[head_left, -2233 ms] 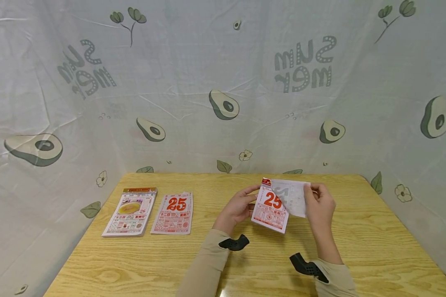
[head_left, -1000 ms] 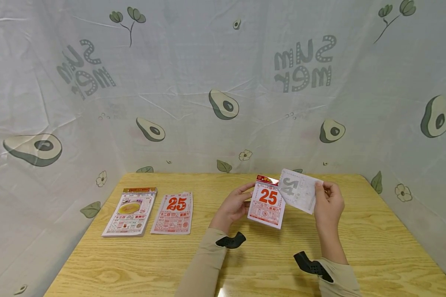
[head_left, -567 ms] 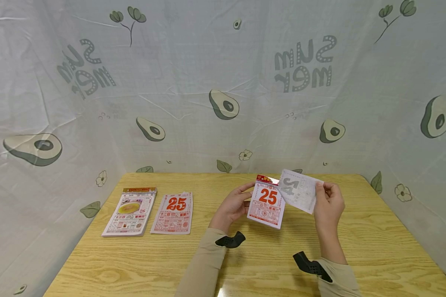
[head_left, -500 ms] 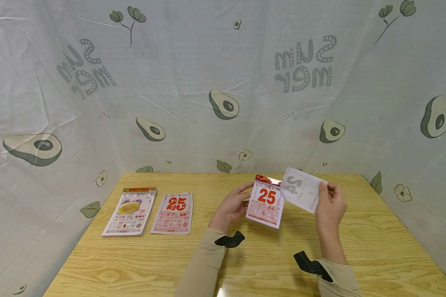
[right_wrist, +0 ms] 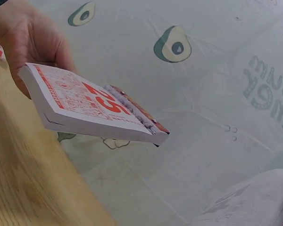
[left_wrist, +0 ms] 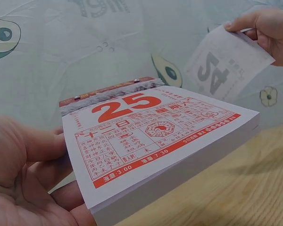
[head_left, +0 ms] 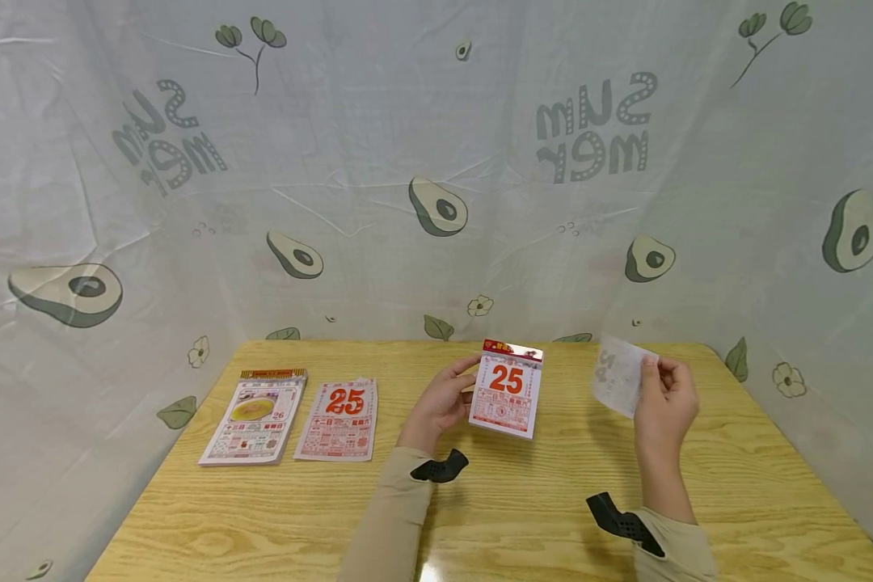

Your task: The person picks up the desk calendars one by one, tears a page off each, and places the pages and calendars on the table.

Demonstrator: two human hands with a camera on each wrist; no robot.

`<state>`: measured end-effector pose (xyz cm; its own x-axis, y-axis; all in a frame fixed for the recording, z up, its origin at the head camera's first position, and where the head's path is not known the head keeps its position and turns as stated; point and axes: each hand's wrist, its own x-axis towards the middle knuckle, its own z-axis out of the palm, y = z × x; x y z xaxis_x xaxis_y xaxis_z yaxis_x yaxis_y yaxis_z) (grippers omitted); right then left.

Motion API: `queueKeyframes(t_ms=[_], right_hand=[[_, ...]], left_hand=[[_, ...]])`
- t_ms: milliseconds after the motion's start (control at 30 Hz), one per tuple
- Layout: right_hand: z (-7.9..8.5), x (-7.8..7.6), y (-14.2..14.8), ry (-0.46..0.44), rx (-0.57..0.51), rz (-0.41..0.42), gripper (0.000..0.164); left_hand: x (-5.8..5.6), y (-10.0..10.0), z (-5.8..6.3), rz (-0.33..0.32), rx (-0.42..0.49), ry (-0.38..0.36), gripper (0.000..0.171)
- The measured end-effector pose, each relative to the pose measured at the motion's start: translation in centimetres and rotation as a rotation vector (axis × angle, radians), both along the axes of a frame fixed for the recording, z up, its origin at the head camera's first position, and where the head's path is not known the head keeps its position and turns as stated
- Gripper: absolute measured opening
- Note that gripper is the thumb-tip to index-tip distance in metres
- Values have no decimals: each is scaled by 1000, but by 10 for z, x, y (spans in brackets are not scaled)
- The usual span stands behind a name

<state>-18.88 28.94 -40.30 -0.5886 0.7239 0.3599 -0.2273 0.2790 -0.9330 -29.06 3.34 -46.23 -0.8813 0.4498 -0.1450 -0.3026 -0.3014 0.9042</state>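
My left hand (head_left: 441, 406) grips a thick tear-off calendar (head_left: 505, 396) by its left edge, holding it above the table. Its top page reads a red 25, below a red header strip with ragged paper stubs. Over to the right, my right hand (head_left: 667, 404) pinches a loose calendar page (head_left: 621, 377) between thumb and fingers. The back of that page faces the head view, and a reversed 24 shows through it in the left wrist view (left_wrist: 221, 66). A clear gap separates page and calendar. The fingers behind the calendar are partly hidden.
On the left of the wooden table (head_left: 276, 517) lies another tear-off calendar (head_left: 255, 416) showing 26. Beside it is a single torn page (head_left: 338, 420) with a red 25. A pale curtain (head_left: 378, 121) with avocado prints hangs around the table's back and sides.
The page in my right hand has torn free of the calendar and moved off to the right. My left hand has shifted slightly left with the calendar.
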Motion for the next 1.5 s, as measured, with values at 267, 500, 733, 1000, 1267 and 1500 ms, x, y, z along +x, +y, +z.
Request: queueKeyframes(t_ms=[267, 500, 733, 1000, 1267, 1500], right_hand=[[-1, -2, -3, -16, 63, 4, 24], [-5, -4, -7, -41, 89, 38, 27], [-9, -4, -12, -93, 139, 63, 31], [-15, -9, -20, -109, 181, 91, 30], [-19, -13, -30, -56, 227, 128, 27], [-29, -16, -35, 15, 354, 120, 19]], left_hand=[[1, -2, 3, 39, 0, -14, 41], [-2, -6, 0, 81, 16, -29, 42], [-3, -13, 0, 112, 56, -46, 42], [-1, -27, 1, 144, 66, -50, 43], [4, -46, 1, 174, 25, -53, 44], [12, -63, -3, 197, -8, -64, 44]])
